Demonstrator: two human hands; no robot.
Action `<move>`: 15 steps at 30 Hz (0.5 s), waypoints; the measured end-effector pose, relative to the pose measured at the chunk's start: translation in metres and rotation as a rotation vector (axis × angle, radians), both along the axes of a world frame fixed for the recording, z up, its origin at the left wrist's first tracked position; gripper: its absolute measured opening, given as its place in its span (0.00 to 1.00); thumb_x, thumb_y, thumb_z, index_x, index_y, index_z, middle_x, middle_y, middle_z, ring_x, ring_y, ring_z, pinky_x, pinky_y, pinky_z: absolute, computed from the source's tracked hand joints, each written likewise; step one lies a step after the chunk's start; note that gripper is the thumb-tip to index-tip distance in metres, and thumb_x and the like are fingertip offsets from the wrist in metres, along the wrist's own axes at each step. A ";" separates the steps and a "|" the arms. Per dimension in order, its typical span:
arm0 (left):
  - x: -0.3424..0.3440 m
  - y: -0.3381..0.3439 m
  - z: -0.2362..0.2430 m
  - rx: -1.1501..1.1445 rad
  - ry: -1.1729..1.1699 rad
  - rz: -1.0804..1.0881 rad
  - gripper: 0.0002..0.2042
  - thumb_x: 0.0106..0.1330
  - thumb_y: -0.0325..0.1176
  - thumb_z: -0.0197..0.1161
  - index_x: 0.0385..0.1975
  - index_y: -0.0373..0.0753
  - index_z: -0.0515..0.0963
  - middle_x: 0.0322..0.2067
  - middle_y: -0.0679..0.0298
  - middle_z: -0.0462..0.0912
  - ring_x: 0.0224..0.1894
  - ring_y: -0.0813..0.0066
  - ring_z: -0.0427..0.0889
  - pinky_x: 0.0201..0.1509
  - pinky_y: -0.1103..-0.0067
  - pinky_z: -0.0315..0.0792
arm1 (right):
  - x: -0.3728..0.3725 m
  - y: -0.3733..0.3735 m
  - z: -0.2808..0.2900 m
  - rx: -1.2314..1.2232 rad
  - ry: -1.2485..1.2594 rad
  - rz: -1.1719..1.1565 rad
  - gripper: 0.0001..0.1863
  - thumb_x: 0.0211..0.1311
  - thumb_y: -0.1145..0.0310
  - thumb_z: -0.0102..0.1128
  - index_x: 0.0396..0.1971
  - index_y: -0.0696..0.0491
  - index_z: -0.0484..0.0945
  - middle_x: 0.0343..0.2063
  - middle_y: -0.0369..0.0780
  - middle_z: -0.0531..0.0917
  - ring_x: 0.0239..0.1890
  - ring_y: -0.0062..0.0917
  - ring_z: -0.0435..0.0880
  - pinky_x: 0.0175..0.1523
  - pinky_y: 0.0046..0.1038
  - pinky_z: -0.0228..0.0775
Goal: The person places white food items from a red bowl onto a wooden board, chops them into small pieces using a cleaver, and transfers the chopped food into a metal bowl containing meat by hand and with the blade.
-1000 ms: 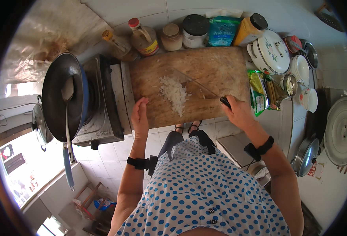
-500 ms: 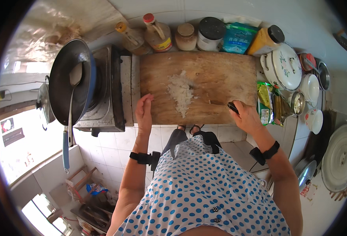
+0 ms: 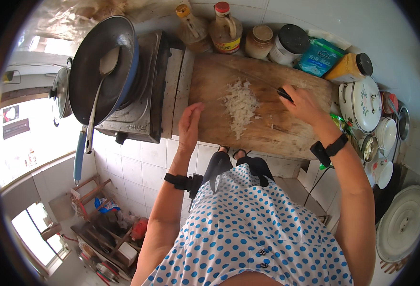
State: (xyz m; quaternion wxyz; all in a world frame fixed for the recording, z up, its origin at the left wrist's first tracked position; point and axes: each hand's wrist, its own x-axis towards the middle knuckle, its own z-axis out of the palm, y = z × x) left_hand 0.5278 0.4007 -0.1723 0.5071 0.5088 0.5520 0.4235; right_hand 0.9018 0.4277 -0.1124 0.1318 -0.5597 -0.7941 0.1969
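A wooden cutting board (image 3: pixel 291 138) bears a pile of finely chopped white pieces (image 3: pixel 241 107). My right hand (image 3: pixel 304 104), over the right part of the board, is closed round the black handle of a kitchen knife (image 3: pixel 285 94). Its blade reaches toward the far left across the board, beyond the pile, and is hard to make out against the wood. At the board's near left edge is my left hand (image 3: pixel 189 126), its fingers loosely bent with nothing in them, apart from the pile.
Left of the board, a dark wok (image 3: pixel 93 81) with a metal spatula (image 3: pixel 109 61) inside rests on a gas stove (image 3: pixel 143 114). Bottles (image 3: pixel 225 35), jars (image 3: pixel 293 40) and a teal packet (image 3: pixel 319 57) line the far wall. A lidded enamel pot (image 3: pixel 365 105) and bowls (image 3: pixel 386 133) stand right.
My right hand has moved away from the near edge, farther over the board, with the knife. My left hand stays by the left edge. The whole view has shifted and tilted.
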 end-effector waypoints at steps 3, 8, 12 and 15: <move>-0.003 -0.004 0.004 -0.010 0.002 0.004 0.12 0.78 0.32 0.51 0.53 0.34 0.78 0.49 0.61 0.82 0.53 0.75 0.78 0.61 0.80 0.68 | 0.002 -0.016 0.012 -0.070 0.067 0.086 0.11 0.65 0.63 0.61 0.40 0.54 0.73 0.29 0.48 0.83 0.31 0.48 0.82 0.34 0.45 0.72; -0.008 -0.010 0.016 0.029 0.063 -0.025 0.14 0.79 0.33 0.50 0.57 0.35 0.75 0.53 0.59 0.82 0.56 0.72 0.78 0.63 0.78 0.69 | 0.007 -0.021 0.015 -0.076 0.069 -0.013 0.11 0.65 0.65 0.62 0.43 0.53 0.74 0.28 0.48 0.83 0.27 0.44 0.81 0.31 0.39 0.71; -0.006 -0.008 0.018 0.024 0.113 -0.028 0.14 0.79 0.33 0.50 0.56 0.35 0.76 0.53 0.60 0.82 0.56 0.72 0.78 0.63 0.78 0.69 | 0.006 -0.017 0.003 0.006 0.061 0.007 0.11 0.65 0.65 0.62 0.42 0.53 0.74 0.26 0.47 0.82 0.26 0.44 0.81 0.30 0.40 0.71; -0.005 -0.006 0.020 0.017 0.108 -0.031 0.14 0.79 0.33 0.50 0.56 0.36 0.77 0.53 0.61 0.82 0.56 0.72 0.78 0.62 0.79 0.69 | -0.008 -0.038 0.015 -0.019 -0.007 0.056 0.12 0.63 0.64 0.63 0.41 0.53 0.74 0.27 0.47 0.83 0.28 0.46 0.82 0.31 0.40 0.72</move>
